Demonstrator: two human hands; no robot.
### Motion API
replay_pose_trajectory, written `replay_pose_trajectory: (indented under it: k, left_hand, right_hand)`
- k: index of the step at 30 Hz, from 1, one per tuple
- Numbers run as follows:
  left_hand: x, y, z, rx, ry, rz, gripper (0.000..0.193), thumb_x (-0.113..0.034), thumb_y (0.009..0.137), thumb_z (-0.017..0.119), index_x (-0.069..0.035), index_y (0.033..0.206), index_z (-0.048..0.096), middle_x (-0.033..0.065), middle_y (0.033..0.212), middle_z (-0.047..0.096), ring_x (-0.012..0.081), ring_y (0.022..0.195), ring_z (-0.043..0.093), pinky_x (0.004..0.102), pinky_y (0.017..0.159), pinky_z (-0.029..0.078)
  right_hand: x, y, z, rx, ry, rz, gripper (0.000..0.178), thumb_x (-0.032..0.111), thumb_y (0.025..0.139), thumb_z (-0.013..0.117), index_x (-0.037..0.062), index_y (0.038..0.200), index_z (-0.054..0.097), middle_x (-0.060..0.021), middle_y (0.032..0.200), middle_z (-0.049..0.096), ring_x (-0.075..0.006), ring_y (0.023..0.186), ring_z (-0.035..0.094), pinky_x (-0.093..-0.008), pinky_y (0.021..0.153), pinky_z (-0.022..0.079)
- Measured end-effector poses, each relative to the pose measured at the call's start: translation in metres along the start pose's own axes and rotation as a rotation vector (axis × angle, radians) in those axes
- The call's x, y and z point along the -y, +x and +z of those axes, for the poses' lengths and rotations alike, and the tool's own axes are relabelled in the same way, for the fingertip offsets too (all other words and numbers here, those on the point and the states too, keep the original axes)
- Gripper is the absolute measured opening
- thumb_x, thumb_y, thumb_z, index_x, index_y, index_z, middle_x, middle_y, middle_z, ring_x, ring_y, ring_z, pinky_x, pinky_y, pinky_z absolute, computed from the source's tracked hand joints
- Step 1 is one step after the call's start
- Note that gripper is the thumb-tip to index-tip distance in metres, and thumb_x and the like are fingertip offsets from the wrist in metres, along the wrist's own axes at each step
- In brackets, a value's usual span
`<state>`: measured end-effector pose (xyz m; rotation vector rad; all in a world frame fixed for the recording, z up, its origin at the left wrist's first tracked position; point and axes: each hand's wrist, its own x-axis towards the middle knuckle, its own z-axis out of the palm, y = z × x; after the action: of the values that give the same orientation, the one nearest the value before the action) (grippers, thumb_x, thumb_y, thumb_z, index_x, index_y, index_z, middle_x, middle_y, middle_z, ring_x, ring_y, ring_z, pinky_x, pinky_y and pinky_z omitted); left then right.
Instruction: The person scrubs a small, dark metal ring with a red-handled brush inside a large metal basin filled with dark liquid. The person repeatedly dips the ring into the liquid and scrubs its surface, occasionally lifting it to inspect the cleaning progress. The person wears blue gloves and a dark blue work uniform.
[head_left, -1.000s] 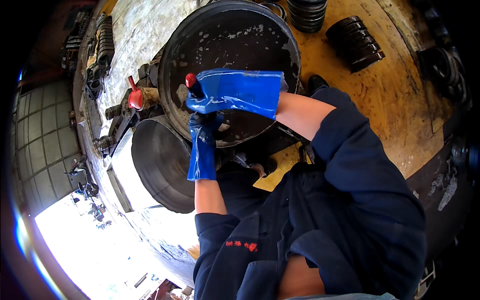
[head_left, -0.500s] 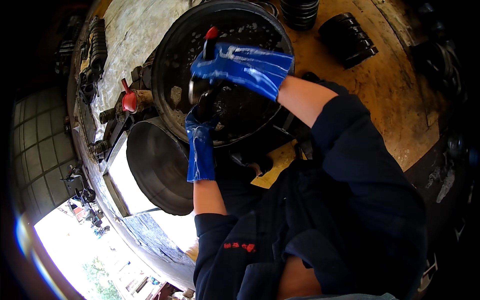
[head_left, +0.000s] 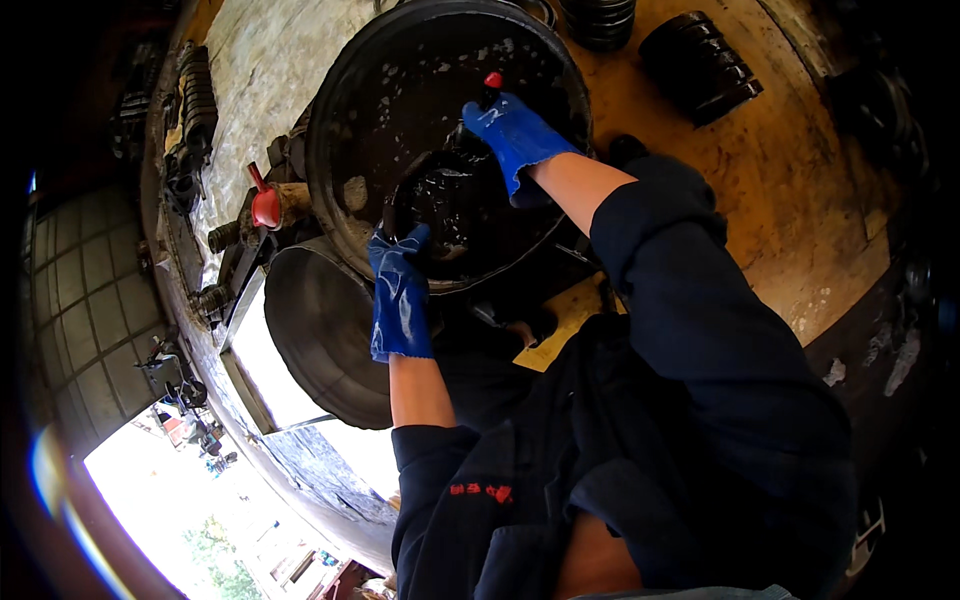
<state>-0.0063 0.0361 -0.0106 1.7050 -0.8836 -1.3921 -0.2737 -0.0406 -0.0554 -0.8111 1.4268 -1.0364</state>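
Both my hands wear blue rubber gloves and work over a wide, round black basin [head_left: 330, 215] holding dark, wet liquid with pale flecks. My left hand [head_left: 400, 258] is closed on the near left edge of a glossy black ring-shaped part [head_left: 400, 192] tilted inside the basin. At the far right side of that part, my right hand [head_left: 513, 135] is closed round a brush [head_left: 492, 84] with a black handle and red end. The brush's working end is hidden below the glove.
Stacked black ribbed rings [head_left: 700, 68] lie on the brown board [head_left: 790, 220] at right. A red-handled tool [head_left: 265, 205] rests left of the basin. Below it leans an empty metal drum [head_left: 325, 340]. More ribbed dark parts [head_left: 195, 105] line the far left.
My right hand has moved right and slightly outward with the brush, uncovering the ring-shaped part. My left hand stays at nearly the same place on its edge.
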Motion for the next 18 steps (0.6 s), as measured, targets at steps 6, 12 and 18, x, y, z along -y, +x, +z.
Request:
replay_pose_trajectory:
  k: [6, 12, 18]
  left_hand:
    - [0.007, -0.013, 0.002, -0.096, -0.139, 0.017, 0.047, 0.007, 0.082, 0.075, 0.001, 0.127, 0.065, 0.0110, 0.109, 0.074, 0.0229, 0.090, 0.071, 0.0346, 0.083, 0.060]
    - [-0.001, -0.015, 0.010, -0.015, -0.070, 0.035, 0.045, 0.002, 0.084, 0.078, 0.000, 0.128, 0.066, 0.0106, 0.110, 0.074, 0.0216, 0.092, 0.071, 0.0323, 0.086, 0.058]
    - [0.002, -0.009, 0.021, 0.044, 0.050, 0.104, 0.044, -0.006, 0.089, 0.080, 0.000, 0.130, 0.065, 0.0095, 0.114, 0.073, 0.0205, 0.095, 0.071, 0.0327, 0.086, 0.058]
  right_hand:
    - [0.045, -0.049, -0.006, 0.227, 0.259, 0.224, 0.027, 0.028, 0.096, 0.066, 0.0018, 0.100, 0.072, -0.0046, 0.085, 0.066, -0.0126, 0.077, 0.058, -0.0317, 0.073, 0.046]
    - [0.065, -0.096, 0.024, 0.307, 0.147, -0.169, 0.031, 0.032, 0.098, 0.067, 0.0033, 0.107, 0.074, -0.0054, 0.090, 0.071, -0.0128, 0.080, 0.063, -0.0304, 0.075, 0.049]
    - [0.022, -0.039, 0.021, 0.540, 0.134, -0.125, 0.034, 0.033, 0.100, 0.066, 0.0032, 0.113, 0.075, -0.0075, 0.099, 0.074, -0.0134, 0.089, 0.067, -0.0282, 0.080, 0.052]
